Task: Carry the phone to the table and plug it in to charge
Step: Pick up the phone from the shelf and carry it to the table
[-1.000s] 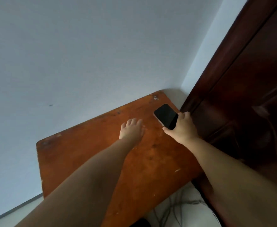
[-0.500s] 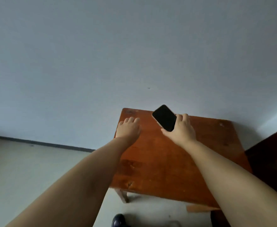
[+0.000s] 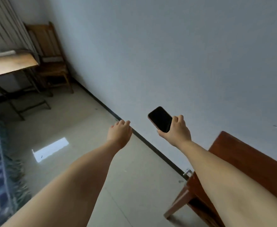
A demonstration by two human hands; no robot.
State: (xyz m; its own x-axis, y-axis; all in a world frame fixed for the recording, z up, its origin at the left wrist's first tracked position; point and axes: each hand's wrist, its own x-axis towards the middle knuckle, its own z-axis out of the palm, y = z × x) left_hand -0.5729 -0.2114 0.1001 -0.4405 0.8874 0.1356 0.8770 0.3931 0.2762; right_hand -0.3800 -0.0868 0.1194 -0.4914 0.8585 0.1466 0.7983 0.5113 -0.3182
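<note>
Above floor | right hand (image 3: 178,131) grip clasps phone (image 3: 160,118), black screen dark | left hand (image 3: 120,132) loosely curled, holding nothing

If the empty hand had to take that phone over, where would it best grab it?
Probably by the two long edges of the upper half of the phone, coming from the left. The right hand holds only the lower end, so the dark screen's top part sticks out free, tilted up and leftward. The left hand hangs beside it, fingers loosely curled, holding nothing.
</note>
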